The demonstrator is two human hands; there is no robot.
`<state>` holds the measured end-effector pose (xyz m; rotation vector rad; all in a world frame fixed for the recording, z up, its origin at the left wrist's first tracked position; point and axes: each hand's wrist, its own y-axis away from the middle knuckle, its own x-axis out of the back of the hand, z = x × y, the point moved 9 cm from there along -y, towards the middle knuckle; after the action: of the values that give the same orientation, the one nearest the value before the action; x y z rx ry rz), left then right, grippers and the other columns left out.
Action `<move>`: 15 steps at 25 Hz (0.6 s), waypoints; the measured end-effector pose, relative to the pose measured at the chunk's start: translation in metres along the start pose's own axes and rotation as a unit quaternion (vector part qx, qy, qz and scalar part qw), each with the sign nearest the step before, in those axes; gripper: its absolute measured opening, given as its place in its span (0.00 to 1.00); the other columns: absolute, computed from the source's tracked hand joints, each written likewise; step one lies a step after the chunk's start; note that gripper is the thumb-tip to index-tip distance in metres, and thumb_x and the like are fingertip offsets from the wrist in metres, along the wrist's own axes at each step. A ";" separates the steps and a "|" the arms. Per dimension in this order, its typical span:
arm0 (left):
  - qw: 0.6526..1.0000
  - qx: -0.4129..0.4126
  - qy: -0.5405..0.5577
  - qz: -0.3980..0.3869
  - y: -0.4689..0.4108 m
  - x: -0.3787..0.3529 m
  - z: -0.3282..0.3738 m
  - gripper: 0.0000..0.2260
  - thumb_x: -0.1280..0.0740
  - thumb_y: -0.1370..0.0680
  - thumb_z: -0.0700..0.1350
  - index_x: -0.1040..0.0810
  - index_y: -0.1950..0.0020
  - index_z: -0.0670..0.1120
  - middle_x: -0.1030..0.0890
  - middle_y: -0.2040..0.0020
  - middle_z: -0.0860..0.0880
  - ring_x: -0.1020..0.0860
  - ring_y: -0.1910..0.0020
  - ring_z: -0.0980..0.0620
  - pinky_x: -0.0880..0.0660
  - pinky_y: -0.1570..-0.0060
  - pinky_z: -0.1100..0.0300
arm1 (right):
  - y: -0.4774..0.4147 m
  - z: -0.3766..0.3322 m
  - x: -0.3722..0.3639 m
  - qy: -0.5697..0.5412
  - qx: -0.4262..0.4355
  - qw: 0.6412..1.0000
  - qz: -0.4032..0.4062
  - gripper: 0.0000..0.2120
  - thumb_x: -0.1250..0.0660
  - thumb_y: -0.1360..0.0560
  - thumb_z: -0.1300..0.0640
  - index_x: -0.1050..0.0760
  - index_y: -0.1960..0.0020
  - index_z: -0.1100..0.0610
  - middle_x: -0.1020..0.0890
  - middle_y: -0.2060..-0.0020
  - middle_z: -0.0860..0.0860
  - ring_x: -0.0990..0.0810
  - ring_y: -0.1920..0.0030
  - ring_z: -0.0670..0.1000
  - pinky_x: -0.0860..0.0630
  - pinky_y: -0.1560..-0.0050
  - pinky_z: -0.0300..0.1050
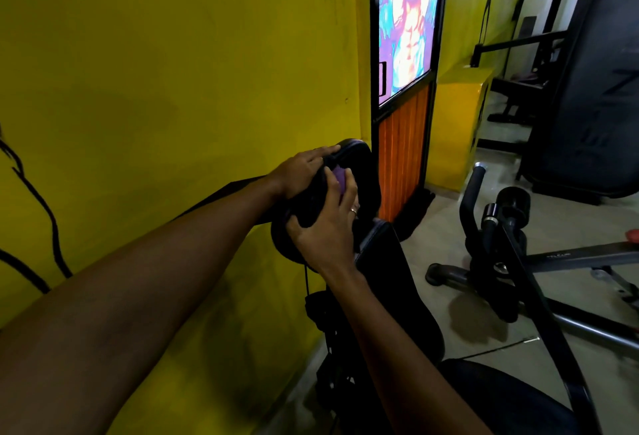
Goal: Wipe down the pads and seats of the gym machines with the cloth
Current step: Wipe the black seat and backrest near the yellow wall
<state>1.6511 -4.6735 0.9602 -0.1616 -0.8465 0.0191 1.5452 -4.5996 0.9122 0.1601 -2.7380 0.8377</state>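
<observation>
Left hand (304, 169) lies flat on the one black pad (361, 166), fingers together. Right hand (328, 227) curls its fingers over one cloth (340, 180).

No text can be read just now — faint lettering is spotted on the grey bench frame (570, 255), far right, but it stays illegible.
</observation>
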 end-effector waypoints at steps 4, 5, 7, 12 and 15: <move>1.000 0.005 -0.013 0.008 0.000 0.001 0.000 0.19 0.48 0.13 0.42 0.33 0.22 0.50 0.35 0.21 0.48 0.37 0.23 0.51 0.38 0.29 0.63 | 0.010 0.021 0.005 0.035 0.042 0.998 0.004 0.47 0.23 0.31 0.42 0.44 0.20 0.49 0.53 0.19 0.48 0.47 0.20 0.57 0.29 0.29 0.60; 1.000 0.006 -0.018 0.009 0.000 0.001 0.000 0.19 0.48 0.13 0.42 0.33 0.22 0.50 0.35 0.21 0.49 0.37 0.23 0.51 0.38 0.30 0.64 | 0.021 0.034 0.003 0.032 0.040 0.999 0.007 0.47 0.22 0.31 0.42 0.44 0.20 0.48 0.53 0.19 0.47 0.48 0.20 0.56 0.30 0.29 0.61; 1.000 0.010 -0.019 0.011 0.001 0.002 0.000 0.19 0.47 0.13 0.43 0.33 0.22 0.51 0.35 0.21 0.49 0.37 0.24 0.52 0.39 0.33 0.66 | 0.047 0.060 -0.001 0.012 0.015 1.000 0.020 0.48 0.21 0.31 0.43 0.44 0.20 0.47 0.54 0.19 0.46 0.49 0.19 0.56 0.31 0.29 0.66; 1.000 0.003 -0.013 0.004 -0.001 0.001 -0.005 0.19 0.47 0.14 0.43 0.32 0.23 0.51 0.35 0.22 0.51 0.36 0.24 0.53 0.39 0.32 0.65 | 0.038 0.045 -0.007 0.040 0.012 0.998 0.045 0.43 0.23 0.30 0.42 0.40 0.22 0.51 0.49 0.19 0.52 0.50 0.19 0.61 0.35 0.27 0.67; 0.999 -0.013 -0.032 0.003 -0.001 0.001 -0.005 0.19 0.48 0.14 0.45 0.33 0.23 0.50 0.34 0.22 0.50 0.36 0.24 0.53 0.38 0.27 0.62 | 0.003 0.006 -0.005 0.062 0.038 0.996 0.050 0.42 0.28 0.29 0.39 0.39 0.22 0.53 0.48 0.19 0.54 0.49 0.20 0.62 0.35 0.26 0.63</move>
<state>1.6554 -4.6750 0.9577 -0.1876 -0.9110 0.0185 1.5483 -4.6002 0.9046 -0.0142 -2.6186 0.9471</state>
